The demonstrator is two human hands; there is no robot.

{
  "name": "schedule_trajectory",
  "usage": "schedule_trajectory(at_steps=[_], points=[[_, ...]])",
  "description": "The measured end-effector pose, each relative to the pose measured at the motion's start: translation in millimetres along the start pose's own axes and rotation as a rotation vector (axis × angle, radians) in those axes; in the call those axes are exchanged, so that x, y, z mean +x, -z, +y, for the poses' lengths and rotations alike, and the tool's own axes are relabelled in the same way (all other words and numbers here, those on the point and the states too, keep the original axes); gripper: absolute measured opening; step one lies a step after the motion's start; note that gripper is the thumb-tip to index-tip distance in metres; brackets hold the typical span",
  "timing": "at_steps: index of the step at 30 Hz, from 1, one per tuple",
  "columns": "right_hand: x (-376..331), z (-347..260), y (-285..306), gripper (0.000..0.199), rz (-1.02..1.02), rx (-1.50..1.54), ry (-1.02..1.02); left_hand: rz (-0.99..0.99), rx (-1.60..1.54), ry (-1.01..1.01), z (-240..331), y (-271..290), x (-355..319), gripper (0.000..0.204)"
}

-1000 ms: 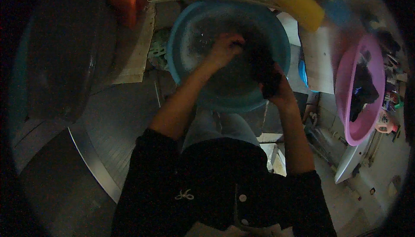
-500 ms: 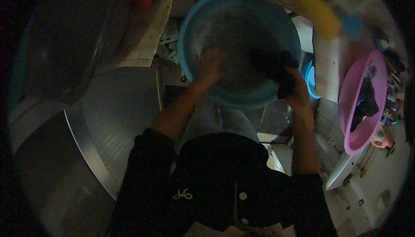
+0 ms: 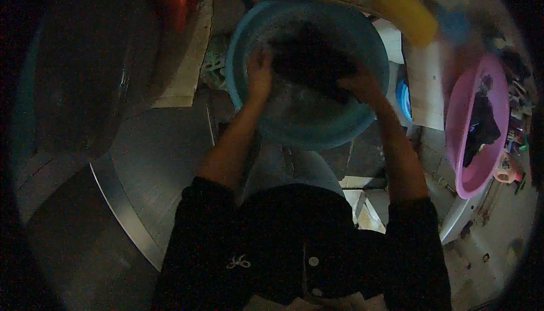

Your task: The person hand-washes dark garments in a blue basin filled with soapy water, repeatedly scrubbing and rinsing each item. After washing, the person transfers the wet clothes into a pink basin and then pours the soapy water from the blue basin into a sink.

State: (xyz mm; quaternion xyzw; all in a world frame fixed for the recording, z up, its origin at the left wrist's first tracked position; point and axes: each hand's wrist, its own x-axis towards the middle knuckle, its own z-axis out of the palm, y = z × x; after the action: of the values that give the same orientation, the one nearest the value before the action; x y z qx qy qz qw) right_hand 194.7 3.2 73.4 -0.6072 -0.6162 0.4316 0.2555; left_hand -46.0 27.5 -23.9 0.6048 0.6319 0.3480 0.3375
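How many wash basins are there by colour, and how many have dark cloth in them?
Blue basin: 1, dark cloth in it, left hand and right hand on the cloth
Pink basin: 1, dark garment inside
Total: 2 basins, both with dark cloth

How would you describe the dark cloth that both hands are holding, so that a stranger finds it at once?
Start at the big blue basin in the upper middle of the view, in front of the person. Inside it, between the left hand and the right hand, lies the dark cloth, bunched up. Another dark piece lies in the pink basin at the right, but no hand touches that one.
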Motion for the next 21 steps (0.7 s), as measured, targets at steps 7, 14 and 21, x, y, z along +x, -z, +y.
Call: schedule_trajectory(at_steps=[7,14,21], points=[[-11,45,-86,0.048,0.284,-1.004,0.26,-0.158,0.538,-0.341,-11,-46,-8,0.056],[2,53,-88,0.036,0.52,-0.594,0.219,-0.068,0.289,-0.087,-50,-70,3,0.055],[-22,-77,-73,0.03,0.159,-0.014,0.063,-0.616,-1.231,0.789,34,-25,28,0.046]])
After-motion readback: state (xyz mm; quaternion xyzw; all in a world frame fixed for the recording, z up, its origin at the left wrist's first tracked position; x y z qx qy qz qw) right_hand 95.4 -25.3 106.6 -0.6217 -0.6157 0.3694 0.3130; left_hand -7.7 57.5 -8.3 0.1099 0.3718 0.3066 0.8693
